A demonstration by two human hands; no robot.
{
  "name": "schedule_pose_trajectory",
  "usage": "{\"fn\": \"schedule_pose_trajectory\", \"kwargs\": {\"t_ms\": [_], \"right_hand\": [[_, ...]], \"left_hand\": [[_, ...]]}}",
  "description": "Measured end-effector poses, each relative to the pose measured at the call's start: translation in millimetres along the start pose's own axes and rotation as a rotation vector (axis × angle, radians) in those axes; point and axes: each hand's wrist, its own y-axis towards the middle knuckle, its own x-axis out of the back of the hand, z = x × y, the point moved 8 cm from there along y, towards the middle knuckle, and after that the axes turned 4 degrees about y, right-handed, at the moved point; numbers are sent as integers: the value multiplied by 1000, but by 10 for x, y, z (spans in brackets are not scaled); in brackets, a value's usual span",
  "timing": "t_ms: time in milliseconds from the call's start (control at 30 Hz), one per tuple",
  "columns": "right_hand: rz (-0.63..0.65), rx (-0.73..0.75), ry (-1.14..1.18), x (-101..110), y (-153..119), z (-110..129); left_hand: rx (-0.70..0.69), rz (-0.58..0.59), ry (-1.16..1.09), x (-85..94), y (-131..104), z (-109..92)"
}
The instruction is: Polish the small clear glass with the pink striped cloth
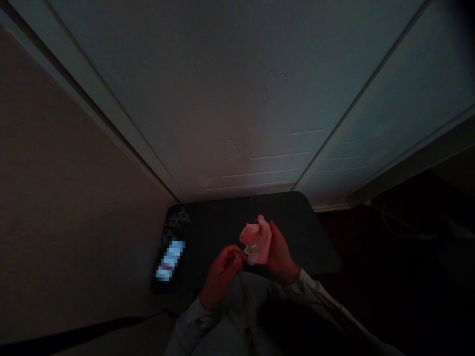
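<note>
Above the dark tabletop (208, 237), a crumpled pink piece of cloth or paper (262, 242) is held in my right hand (281, 254), whose fingers wrap behind its right side. My left hand (223, 272) is closed in a pinch at the lower left of the pink piece. Between its fingertips is a small, partly clear thing (239, 255) too dim to make out. A small pale part shows between this thing and the pink piece.
A lit phone (170, 261) lies at the table's left edge, with clear tangled items (178, 217) behind it. A pale panel with embossed hearts (235, 149) stands behind the table. A white cable (393, 217) runs over the dark floor at right.
</note>
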Motion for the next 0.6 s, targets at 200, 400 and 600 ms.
{"fn": "schedule_pose_trajectory", "kwargs": {"t_ms": [200,400,600], "right_hand": [[151,148,-345,-206,-203,-60],[174,291,-609,-223,-198,-12],[177,362,-808,-192,-148,-22]], "left_hand": [[-49,-123,203,64,10,-3],[-61,-56,328,17,-9,4],[-71,-36,404,-19,-33,-48]]}}
